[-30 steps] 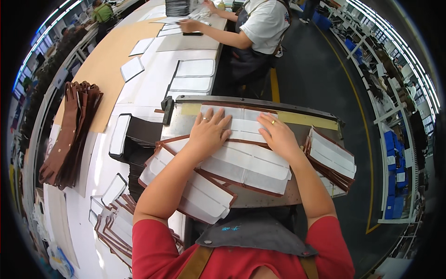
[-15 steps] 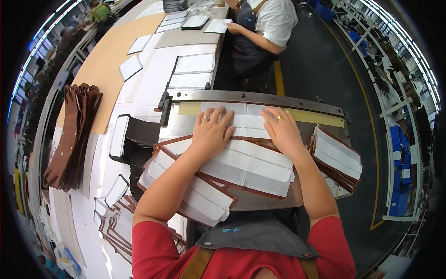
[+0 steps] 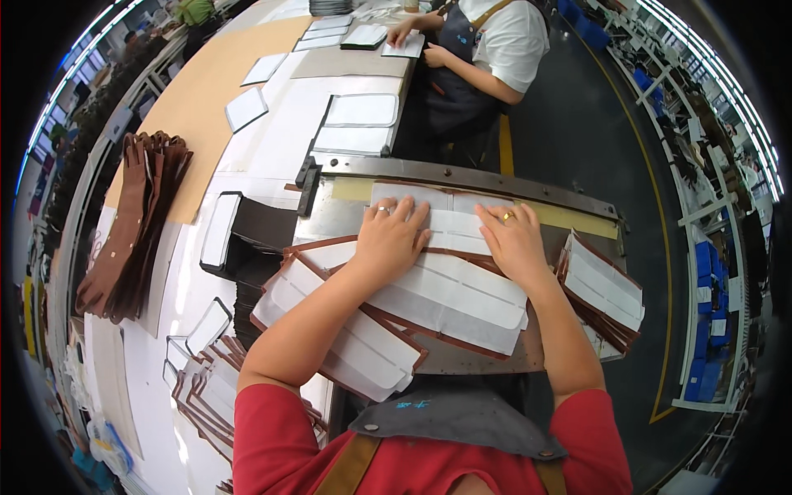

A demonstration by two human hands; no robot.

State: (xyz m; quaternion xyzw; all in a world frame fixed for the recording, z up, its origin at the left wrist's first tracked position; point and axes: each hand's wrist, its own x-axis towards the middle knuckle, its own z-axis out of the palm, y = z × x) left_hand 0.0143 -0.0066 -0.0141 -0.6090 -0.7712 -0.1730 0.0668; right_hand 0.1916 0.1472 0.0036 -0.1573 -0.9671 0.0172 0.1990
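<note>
White-lined panel (image 3: pixel 450 285) under both flat hands, edges perhaps hidden.

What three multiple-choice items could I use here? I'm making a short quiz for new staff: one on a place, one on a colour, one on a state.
1. Where does the stack of brown-edged white panels lie?
A. to the right of the right hand
B. under the left hand
C. on the floor

2. What colour is the person's shirt?
A. blue
B. red
C. green

3. How do the two hands rest on the white sheet?
A. clenched in fists
B. lifted off it
C. flat, palms down

Answers: 1 A, the stack sits on the metal table just beyond the right hand. 2 B, both sleeves show red above the grey apron. 3 C, the left hand and the right hand lie spread with fingers pointing forward.
</note>
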